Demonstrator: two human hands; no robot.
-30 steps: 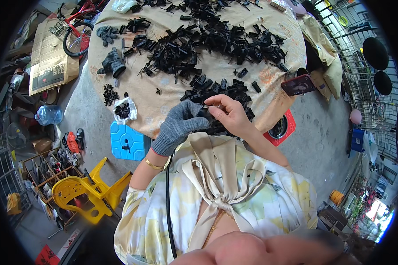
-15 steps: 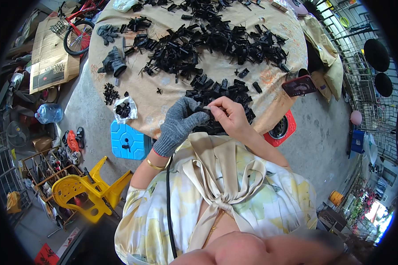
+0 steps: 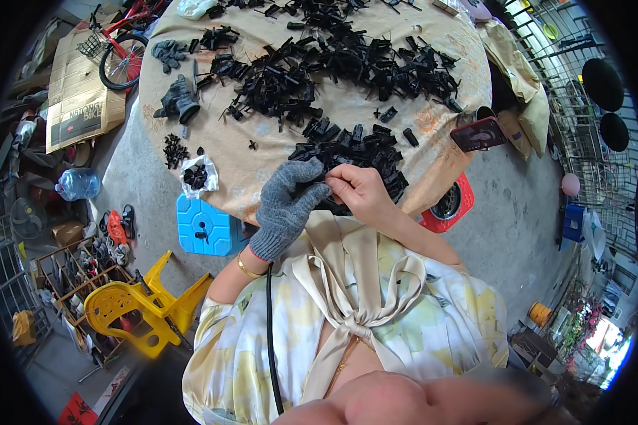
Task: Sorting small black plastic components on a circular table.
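My left hand [image 3: 288,202], in a grey knitted glove, is closed at the table's near edge. Between its thumb and fingers shows a sliver of dark material, apparently a small black plastic part [image 3: 320,179], mostly covered by the fingers. My bare right hand [image 3: 361,195] meets it from the right, thumb and forefinger pinched at the same spot; whatever they grip is too small to make out. Just beyond both hands lies a heap of black plastic parts [image 3: 358,150]. A bigger spread of black pieces with thin prongs [image 3: 283,79] covers the table's middle and far side.
The round table has a beige cloth [image 3: 244,166]. On its left lie spare grey gloves [image 3: 178,100], small black pieces [image 3: 174,151] and a white wrapper [image 3: 210,182] holding more. A phone [image 3: 478,134] leans at the right edge. Nearby stand a blue stool [image 3: 220,230] and a yellow chair [image 3: 113,308].
Both hands stay together at the same place. My right fingers have turned and moved slightly left against the glove, and the pale bit seen at their tips is now hidden.
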